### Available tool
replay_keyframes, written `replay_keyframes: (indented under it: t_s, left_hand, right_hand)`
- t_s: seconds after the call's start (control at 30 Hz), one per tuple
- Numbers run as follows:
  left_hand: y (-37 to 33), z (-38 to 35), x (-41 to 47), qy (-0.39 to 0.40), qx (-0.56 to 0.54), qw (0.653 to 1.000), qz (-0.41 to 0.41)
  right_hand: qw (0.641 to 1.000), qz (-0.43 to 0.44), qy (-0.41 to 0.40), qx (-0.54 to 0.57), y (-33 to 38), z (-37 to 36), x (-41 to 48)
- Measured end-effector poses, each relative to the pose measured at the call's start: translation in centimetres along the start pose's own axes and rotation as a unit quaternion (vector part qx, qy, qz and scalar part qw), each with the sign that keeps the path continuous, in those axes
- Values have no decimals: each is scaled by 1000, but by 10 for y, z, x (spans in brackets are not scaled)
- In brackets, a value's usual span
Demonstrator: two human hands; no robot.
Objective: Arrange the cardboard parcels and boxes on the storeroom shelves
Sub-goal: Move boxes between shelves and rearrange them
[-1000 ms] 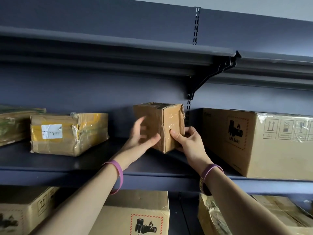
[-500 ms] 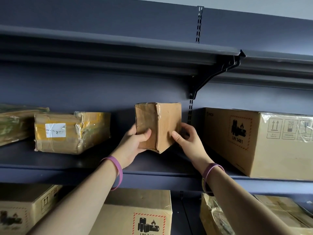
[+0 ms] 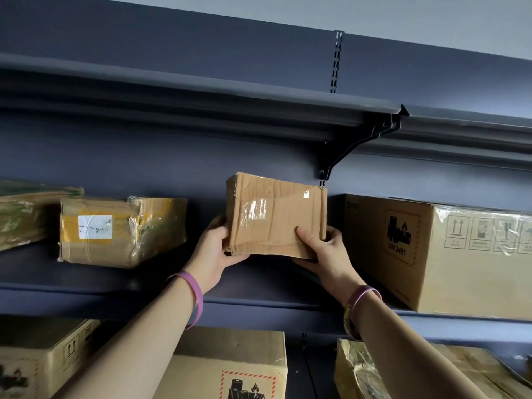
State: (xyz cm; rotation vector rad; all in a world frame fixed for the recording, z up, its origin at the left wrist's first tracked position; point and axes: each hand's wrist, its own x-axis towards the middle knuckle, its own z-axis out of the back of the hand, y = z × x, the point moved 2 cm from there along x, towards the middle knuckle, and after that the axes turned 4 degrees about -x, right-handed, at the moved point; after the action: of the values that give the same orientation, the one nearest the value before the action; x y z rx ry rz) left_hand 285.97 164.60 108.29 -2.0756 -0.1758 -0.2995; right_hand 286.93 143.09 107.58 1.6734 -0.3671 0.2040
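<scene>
Left hand (image 3: 214, 250): raised, grips the small parcel (image 3: 273, 217) at its lower left corner.
Right hand (image 3: 328, 254): thumb across its front, fingers behind.
Arms: both outstretched.

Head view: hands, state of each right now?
Left hand: closed, holding the small taped box at its lower left corner.
Right hand: closed, holding the same box at its lower right, thumb on the front.

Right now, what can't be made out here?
All head view.
- Most fingers of left hand and right hand: behind the parcel.
- Label writing: too small.
- Top shelf contents: hidden by its own underside.
- Lower boxes: cut off by bottom edge.
- Big box: cut off by right edge.
</scene>
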Motion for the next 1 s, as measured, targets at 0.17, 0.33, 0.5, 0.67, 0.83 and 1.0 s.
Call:
replay_keyframes:
  t_s: [0.17, 0.33, 0.5, 0.67, 0.83, 1.0]
  left_hand:
    - [3, 10, 9, -116, 93, 987, -57]
    - [-1, 19, 14, -220, 172, 935, -217]
    - [6, -3, 1, -33, 324, 906, -271]
    - [8, -11, -6, 84, 362, 911, -179]
    - [13, -9, 0, 142, 361, 915, -108]
    - [14, -3, 11, 82, 332, 934, -101]
  right_hand:
    - [998, 29, 18, -48, -2, 0, 4]
    - [991, 53, -23, -119, -4, -1, 4]
    - [987, 91, -12, -130, -3, -8, 1]
    - [974, 147, 21, -173, 1, -16, -5]
    - [954, 180, 94, -221, 0, -25, -11]
    - [944, 180, 166, -221, -8, -22, -6]
